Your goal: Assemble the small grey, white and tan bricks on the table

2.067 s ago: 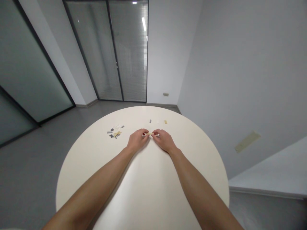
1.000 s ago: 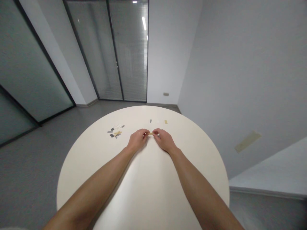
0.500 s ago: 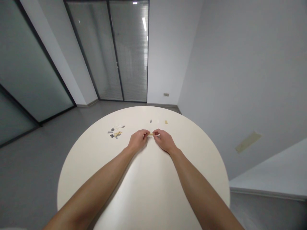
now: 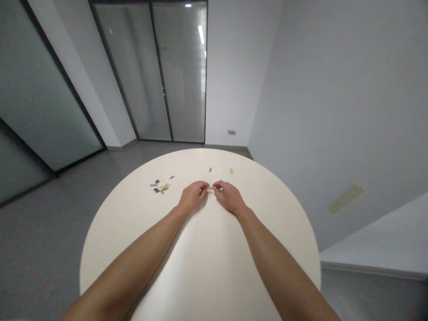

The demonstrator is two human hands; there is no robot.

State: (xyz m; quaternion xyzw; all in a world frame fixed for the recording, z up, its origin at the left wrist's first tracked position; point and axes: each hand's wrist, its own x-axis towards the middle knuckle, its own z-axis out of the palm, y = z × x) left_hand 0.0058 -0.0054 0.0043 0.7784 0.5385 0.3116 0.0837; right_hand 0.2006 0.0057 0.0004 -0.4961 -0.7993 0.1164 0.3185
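Between my two hands, over the middle of the round table, is a small flat tan strip (image 4: 210, 187). My left hand (image 4: 194, 193) pinches its left end with thumb and fingers. Its right end is between the fingertips of my right hand (image 4: 228, 195), also closed in a pinch. The fingers hide both ends of the strip, and it is too small to tell its exact kind. Beyond the hands lie a small grey piece (image 4: 210, 169) and a small yellow piece (image 4: 232, 170), apart from each other. A loose pile of small pieces (image 4: 163, 186), yellow, grey, black and white, lies left of my left hand.
The round white table (image 4: 214, 267) fills the lower middle, and both forearms reach across it. A grey wall (image 4: 334, 98) rises close on the right, with a tan tape-like strip (image 4: 346, 199) on it. Glass doors (image 4: 180, 76) stand behind the table.
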